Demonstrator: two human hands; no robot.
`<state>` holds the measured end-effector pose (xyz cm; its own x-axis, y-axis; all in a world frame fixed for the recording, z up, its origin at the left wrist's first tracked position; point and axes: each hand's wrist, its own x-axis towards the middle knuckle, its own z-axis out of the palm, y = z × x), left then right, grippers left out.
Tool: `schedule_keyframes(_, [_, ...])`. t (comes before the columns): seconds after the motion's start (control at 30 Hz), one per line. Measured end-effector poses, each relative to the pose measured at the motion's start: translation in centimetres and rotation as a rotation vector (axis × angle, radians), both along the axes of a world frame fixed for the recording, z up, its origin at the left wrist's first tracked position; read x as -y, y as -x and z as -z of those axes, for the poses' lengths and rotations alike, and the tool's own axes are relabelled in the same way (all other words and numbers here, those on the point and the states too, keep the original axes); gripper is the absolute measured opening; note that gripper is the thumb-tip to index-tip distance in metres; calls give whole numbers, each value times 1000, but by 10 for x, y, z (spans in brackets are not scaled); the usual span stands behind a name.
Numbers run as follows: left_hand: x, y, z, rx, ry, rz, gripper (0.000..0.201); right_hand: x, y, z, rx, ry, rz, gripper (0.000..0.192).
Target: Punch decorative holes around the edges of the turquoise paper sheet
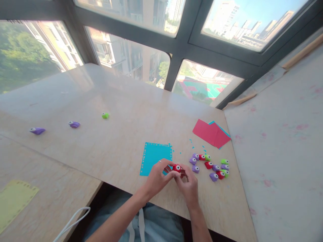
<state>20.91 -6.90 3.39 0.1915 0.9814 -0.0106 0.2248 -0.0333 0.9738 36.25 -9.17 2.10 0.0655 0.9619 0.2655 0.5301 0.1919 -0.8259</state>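
Both hands meet over the lower right corner of a blue paper sheet on the table. The sheet has small holes punched along its edges. A small red craft punch with a round white eye is held between my left hand and my right hand. Fingers of both hands are closed around it. Whether the paper's edge sits inside the punch is hidden by the fingers. To the right of my right hand lies a group of several purple, red and green punches, among them a purple punch.
Blue paper bits are scattered beyond the punches. Red paper sheets overlap blue ones near the wall. On the left lie two purple punches and a green punch. A yellow punched sheet and white cable are lower left.
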Motion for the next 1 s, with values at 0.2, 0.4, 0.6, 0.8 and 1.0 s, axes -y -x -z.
schedule_keyframes(0.2, [0,21,11,-421,-364,48,38,-4,-14,13,-151,168,70,39])
schedule_keyframes(0.4, [5,24,19,-610,-451,253,69,-6,-18,6,0,158,49,38])
schedule_keyframes(0.6, [6,22,19,-635,-443,195,50,-9,-18,7,214,53,35,24])
schedule_keyframes(0.8, [4,27,22,-623,-474,153,36,-15,-19,4,329,56,70,27])
schedule_keyframes(1.0, [5,34,27,-593,-449,179,37,-26,-13,-1,419,141,-50,40])
